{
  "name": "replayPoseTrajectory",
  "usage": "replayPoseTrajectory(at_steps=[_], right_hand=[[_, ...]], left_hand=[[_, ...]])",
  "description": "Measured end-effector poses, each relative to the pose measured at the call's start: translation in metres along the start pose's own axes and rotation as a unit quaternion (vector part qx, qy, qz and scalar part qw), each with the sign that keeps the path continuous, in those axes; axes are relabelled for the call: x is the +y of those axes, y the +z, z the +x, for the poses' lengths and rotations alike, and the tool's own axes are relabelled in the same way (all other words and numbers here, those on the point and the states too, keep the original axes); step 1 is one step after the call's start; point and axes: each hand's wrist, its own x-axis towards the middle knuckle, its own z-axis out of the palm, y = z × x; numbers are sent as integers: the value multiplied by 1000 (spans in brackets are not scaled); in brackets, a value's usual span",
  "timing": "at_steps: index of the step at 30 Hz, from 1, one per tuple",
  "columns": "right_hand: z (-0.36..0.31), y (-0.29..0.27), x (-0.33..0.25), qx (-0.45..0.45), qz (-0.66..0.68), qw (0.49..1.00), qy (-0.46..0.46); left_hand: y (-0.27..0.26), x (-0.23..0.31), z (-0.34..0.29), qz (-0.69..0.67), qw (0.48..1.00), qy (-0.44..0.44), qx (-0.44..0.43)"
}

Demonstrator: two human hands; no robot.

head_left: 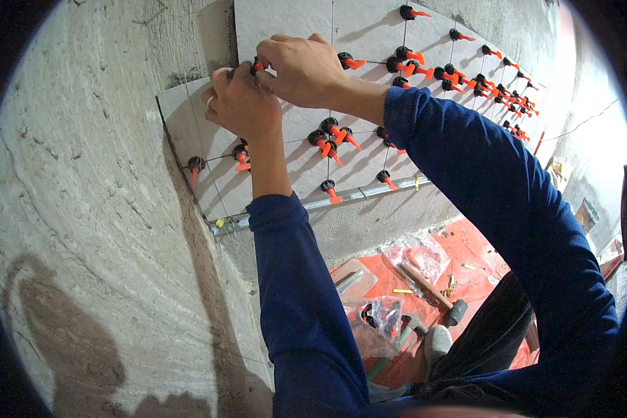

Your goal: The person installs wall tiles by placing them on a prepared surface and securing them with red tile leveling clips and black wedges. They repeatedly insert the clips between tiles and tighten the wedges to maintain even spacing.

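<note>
Both my hands meet at the upper left of a wall laid with pale grey tiles [285, 155]. My left hand [246, 104], with a ring on one finger, is closed around a black and red tile leveler [257, 65] at a tile edge. From the right, my right hand [305, 71] reaches in with its fingers bent onto the same leveler, which they partly hide. Another tile leveler [241, 155] sits in the joint just below my left wrist. Several more, such as the tile leveler [351, 61] right of my right hand, stand along the joints.
A rough concrete wall [97, 153] rises on the left. Below the tiles runs a metal rail [313, 205]. On the red floor sheet [477, 244] lie a rubber mallet [455, 313], a green-handled hammer [414, 326] and a clear plastic bag [376, 313], near my shoe [437, 344].
</note>
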Motion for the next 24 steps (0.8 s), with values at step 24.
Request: replayPoseTrajectory(at_steps=[24], right_hand=[[-10,-14,10,-1,1,999,-34]], left_hand=[[-1,-8,1,-136,988,-70,-11]])
